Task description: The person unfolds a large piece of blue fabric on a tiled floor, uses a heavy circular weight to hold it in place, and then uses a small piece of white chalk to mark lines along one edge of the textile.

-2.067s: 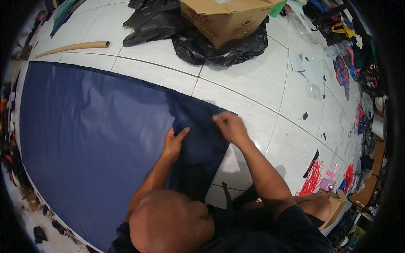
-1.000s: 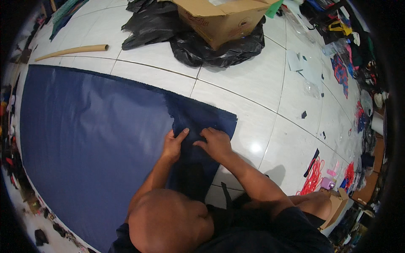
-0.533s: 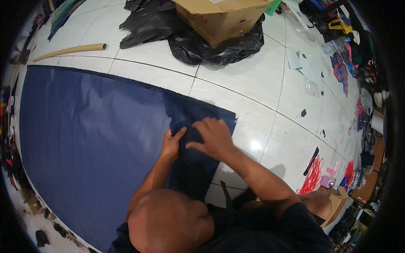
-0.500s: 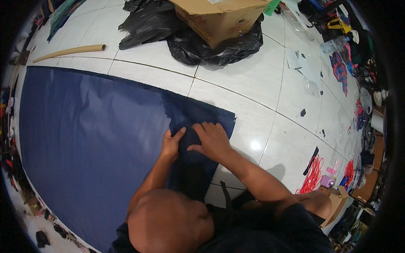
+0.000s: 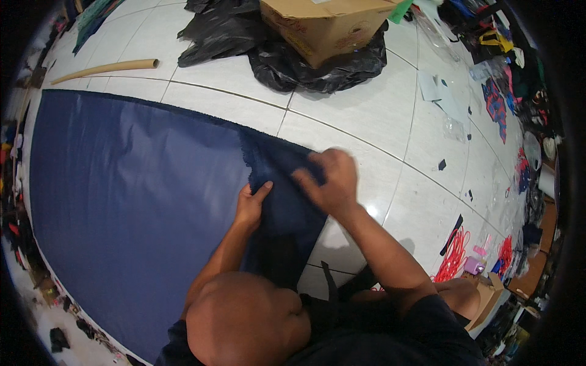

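A large sheet of dark blue fabric (image 5: 134,201) with a smooth face lies on the floor. Along its right side runs a folded-over strip (image 5: 274,155), darker and frayed at its edge. My left hand (image 5: 248,207) pinches that frayed edge, thumb on top. At the far right corner of the strip is my right hand (image 5: 336,183), bent over the fabric's edge with thumb and fingers apart. Its fingers are smeared by motion, so whether they grip the cloth cannot be told. The corner itself is hidden behind this hand.
Beyond the fabric, a cardboard box (image 5: 329,30) rests on black plastic bags (image 5: 274,70). A cardboard tube (image 5: 110,69) lies at the far left. To the right are red cord (image 5: 453,256), paper scraps (image 5: 430,88) and piled clutter. My bent knee (image 5: 244,317) is in front.
My right hand has moved away and to the right, from on top of the folded strip to its outer corner. My left hand keeps its pinch on the frayed edge.
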A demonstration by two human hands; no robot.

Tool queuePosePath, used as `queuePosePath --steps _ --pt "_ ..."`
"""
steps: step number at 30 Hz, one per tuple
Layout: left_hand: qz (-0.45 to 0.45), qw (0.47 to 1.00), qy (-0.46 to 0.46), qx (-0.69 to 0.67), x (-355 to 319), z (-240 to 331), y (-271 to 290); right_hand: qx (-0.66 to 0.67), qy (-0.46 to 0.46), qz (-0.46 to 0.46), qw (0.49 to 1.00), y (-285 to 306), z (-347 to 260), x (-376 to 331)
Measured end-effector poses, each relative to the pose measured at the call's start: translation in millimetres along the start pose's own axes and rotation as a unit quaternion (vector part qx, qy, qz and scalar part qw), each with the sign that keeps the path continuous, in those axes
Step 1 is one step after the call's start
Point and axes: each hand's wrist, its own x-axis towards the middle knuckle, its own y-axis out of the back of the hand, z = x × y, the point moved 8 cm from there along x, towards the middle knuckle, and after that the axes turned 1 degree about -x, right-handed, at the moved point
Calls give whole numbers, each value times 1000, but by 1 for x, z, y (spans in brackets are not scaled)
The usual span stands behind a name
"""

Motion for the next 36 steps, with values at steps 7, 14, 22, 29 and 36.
queuePosePath --steps 7,14,22,29,36 --pt "-23 999 -33 5 3 0 -5 -4 -54 -215 975 -97 6 -64" --pt "-6 1000 -11 -18 3 -2 -7 152 -226 -181 945 -68 61 -40" --pt "-7 1000 -20 -14 2 2 -2 -4 -11 -167 986 -40 -24 -21" --pt "-10 999 2 -44 0 -6 2 40 -55 -232 970 -91 7 -63" --pt "4 1000 -2 -22 -1 1 -5 137 -256 -155 944 -57 54 -30"
